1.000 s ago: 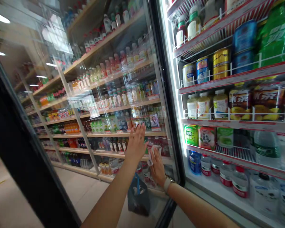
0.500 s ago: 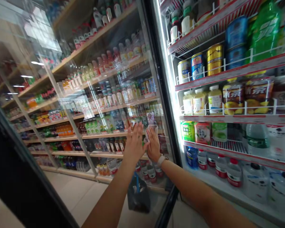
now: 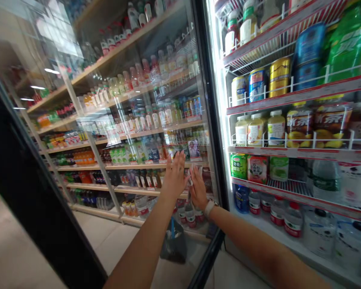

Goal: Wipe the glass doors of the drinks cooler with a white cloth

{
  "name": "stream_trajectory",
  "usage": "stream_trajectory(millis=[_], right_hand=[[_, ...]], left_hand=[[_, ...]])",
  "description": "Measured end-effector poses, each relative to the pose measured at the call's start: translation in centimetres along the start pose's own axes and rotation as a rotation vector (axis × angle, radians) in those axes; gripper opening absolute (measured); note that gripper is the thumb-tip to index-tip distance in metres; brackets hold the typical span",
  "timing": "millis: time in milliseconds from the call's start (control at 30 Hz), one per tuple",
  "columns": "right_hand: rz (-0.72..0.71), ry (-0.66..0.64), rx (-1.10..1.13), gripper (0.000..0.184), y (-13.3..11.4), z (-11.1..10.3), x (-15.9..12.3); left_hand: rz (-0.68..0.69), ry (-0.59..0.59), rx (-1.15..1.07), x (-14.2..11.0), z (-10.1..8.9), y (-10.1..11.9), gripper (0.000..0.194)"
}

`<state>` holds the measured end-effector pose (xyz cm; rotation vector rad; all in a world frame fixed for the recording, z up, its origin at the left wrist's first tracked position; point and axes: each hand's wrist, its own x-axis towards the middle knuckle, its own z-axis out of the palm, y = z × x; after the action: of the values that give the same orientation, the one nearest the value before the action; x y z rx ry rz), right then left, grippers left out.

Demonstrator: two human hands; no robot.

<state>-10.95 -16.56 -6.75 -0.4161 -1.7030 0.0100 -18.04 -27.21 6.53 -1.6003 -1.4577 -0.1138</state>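
An open glass fridge door swings out to the left of the lit fridge. My left hand lies flat against the glass with fingers spread, holding nothing. Just to its right, my right hand presses a small pale cloth against the glass near the door's hinge side. A watch sits on my right wrist. Through the glass I see store shelves of drinks.
The fridge interior on the right holds cans, jars and bottles on wire shelves with red price strips. A dark bag sits on the floor behind the door. The door's black frame crosses the left.
My right hand with the cloth slid up the glass from low by the frame to beside my left hand. My left hand stayed flat in about the same spot.
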Motion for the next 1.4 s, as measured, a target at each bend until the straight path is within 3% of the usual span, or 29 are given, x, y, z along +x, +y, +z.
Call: stream_trajectory(millis=[100,200,300,467,567,667,833,933,1033,1267,1333,1400], right_hand=[[-0.079,0.063,-0.041,0.064,0.2,-0.6,6.4],[-0.094,0.089,-0.073,0.064,0.3,-0.7,8.1],[-0.047,0.09,-0.083,0.065,0.3,-0.1,4.4],[0.037,-0.007,-0.038,0.072,0.1,1.2,-5.5],[0.071,-0.041,-0.021,0.075,0.1,1.3,-7.6],[0.052,-0.024,-0.019,0.074,0.2,0.7,-4.2],[-0.041,0.07,-0.076,0.065,0.4,-0.6,7.3],[-0.043,0.112,-0.086,0.062,0.3,-0.8,9.9],[-0.031,0.12,-0.069,0.064,0.3,-0.3,7.1],[-0.044,-0.051,-0.063,0.076,1.1,0.6,-5.2],[-0.061,-0.063,-0.065,0.079,1.2,0.4,-6.4],[-0.064,-0.063,-0.065,0.08,1.2,0.0,-5.7]], left_hand=[[0.001,0.009,-0.045,0.1,-0.1,-0.1,0.07],[0.009,0.016,-0.077,0.1,0.0,-0.1,0.072],[0.018,0.023,-0.088,0.0,0.1,-0.2,0.074],[0.005,0.026,-0.061,-0.1,0.2,-0.2,0.072],[0.006,0.025,-0.048,-0.1,0.2,-0.1,0.072],[0.004,0.036,-0.041,-0.2,0.2,-0.1,0.072],[0.015,0.032,-0.064,-0.1,0.1,-0.2,0.074],[0.011,0.018,-0.07,0.0,0.0,-0.2,0.073],[0.013,0.006,-0.062,0.0,-0.1,-0.2,0.073],[0.004,0.034,-0.042,-0.2,0.1,-0.1,0.07],[0.008,0.029,-0.044,-0.2,0.2,-0.1,0.071],[0.006,0.023,-0.041,-0.1,0.2,-0.1,0.071]])
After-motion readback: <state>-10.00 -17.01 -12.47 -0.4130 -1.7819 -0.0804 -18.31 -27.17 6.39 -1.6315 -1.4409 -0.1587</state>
